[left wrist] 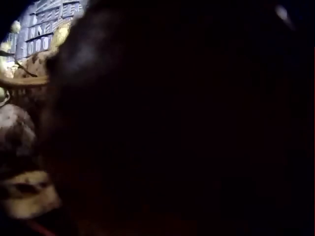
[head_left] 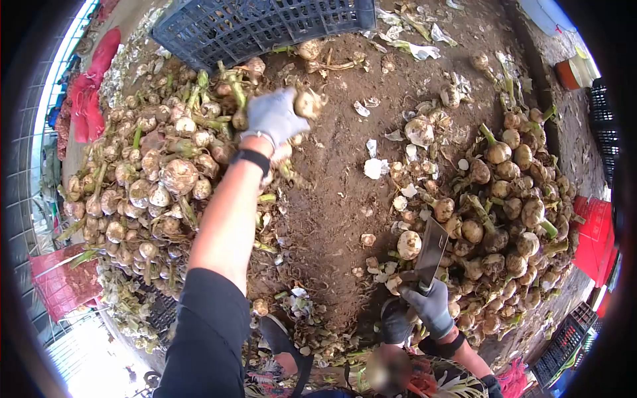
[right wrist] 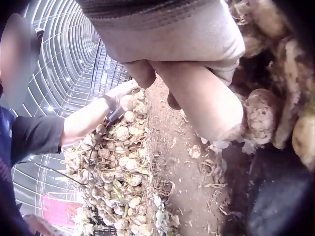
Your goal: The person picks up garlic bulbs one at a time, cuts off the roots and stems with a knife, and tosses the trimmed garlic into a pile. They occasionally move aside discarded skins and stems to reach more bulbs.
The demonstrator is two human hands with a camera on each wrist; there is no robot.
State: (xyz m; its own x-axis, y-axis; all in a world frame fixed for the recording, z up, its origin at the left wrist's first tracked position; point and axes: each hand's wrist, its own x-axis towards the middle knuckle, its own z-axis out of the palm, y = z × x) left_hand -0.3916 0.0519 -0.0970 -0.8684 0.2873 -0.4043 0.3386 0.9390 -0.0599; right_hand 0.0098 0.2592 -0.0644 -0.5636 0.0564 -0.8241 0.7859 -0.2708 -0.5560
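My left hand [head_left: 271,118], in a pale grey glove and blurred, reaches over the right edge of the left pile. It holds a garlic bulb [head_left: 307,104] between fingers and thumb, the roots pointing away. The left wrist view is mostly dark and hides this grip. My gloved right hand [head_left: 432,309] grips a cleaver low at the right, beside the right pile. Its broad blade [head_left: 431,249] points up and away, with a trimmed bulb [head_left: 409,245] just left of it. In the right wrist view the fingers wrap round the thick pale handle [right wrist: 199,101].
A large heap of stemmed garlic [head_left: 159,182] lies left, another heap [head_left: 507,219] right. A dark plastic crate [head_left: 265,30] stands at the far side. Bare soil [head_left: 325,192] with peelings runs between. My shoes [head_left: 279,335] are at the near edge; a red container [head_left: 595,239] stands far right.
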